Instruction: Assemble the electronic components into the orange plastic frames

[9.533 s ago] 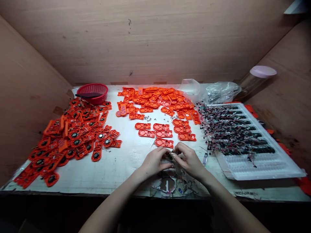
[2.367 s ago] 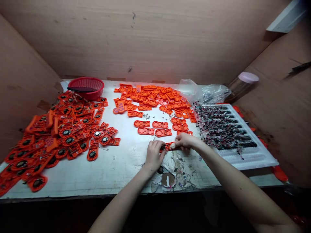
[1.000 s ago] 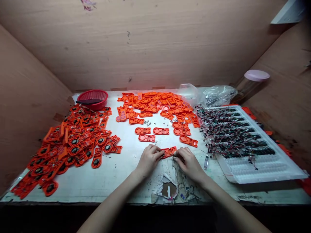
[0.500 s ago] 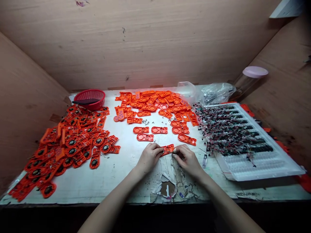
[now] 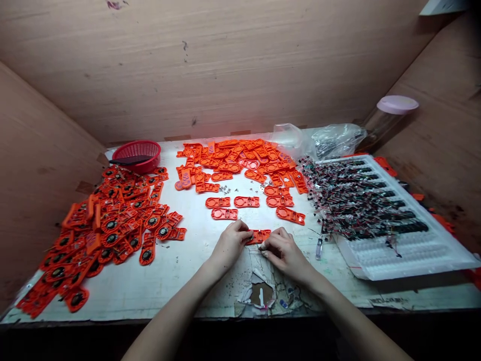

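An orange plastic casing (image 5: 262,235) lies almost level near the front of the table, its left end under the fingers of my left hand (image 5: 230,246). My right hand (image 5: 287,254) is closed in a pinch at the casing's lower edge. Whatever sits between those fingertips is too small to make out. Just beyond my hands are several similar casings, among them one at the left (image 5: 224,213) and one at the right (image 5: 290,215). Tiny metal pieces (image 5: 225,189) are scattered behind them.
Orange casings with round black parts (image 5: 111,224) are heaped at left, beside a red basket (image 5: 152,163). More casings (image 5: 240,155) are piled at the back. On the right are a screwdriver (image 5: 319,249), a white tray (image 5: 432,255) of wired parts, and plastic bags (image 5: 338,140).
The casing has turned from a tilt to nearly level. My right fingers have shifted from its right end to its lower edge. My left hand keeps its hold.
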A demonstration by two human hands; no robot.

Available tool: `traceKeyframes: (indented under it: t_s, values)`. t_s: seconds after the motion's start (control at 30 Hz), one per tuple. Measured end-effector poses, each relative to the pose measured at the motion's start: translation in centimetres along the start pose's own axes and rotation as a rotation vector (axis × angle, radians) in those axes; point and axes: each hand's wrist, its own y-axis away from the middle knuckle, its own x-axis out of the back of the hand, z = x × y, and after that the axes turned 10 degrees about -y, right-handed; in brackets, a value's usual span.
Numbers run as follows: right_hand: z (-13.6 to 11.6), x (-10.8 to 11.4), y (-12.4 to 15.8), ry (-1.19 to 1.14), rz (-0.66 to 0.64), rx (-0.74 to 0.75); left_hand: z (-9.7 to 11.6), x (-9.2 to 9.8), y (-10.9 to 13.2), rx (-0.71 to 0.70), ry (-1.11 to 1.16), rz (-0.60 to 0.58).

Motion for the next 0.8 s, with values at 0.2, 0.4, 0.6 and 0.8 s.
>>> traceKeyframes:
  t_s: [0.2, 0.4, 0.6, 0.8]
  values:
    - [0.7, 0.2, -0.3, 0.019, -0.032, 0.031, -0.5, 0.8, -2.0, -0.011, -0.037, -0.228]
    - [0.9, 0.0, 0.5, 0.050, 0.074, 0.000, -0.3, 1.6, -2.5, 0.023, -0.040, -0.289]
    - [1.4, -0.2, 0.3, -0.011, 0.291, -0.170, 0.9, 0.9, 1.1, -0.058, -0.264, -0.195]
    - [1.5, -0.4, -1.4, -0.137, 0.345, -0.266, 1.1, -0.6, 2.2, -0.047, -0.308, -0.087]
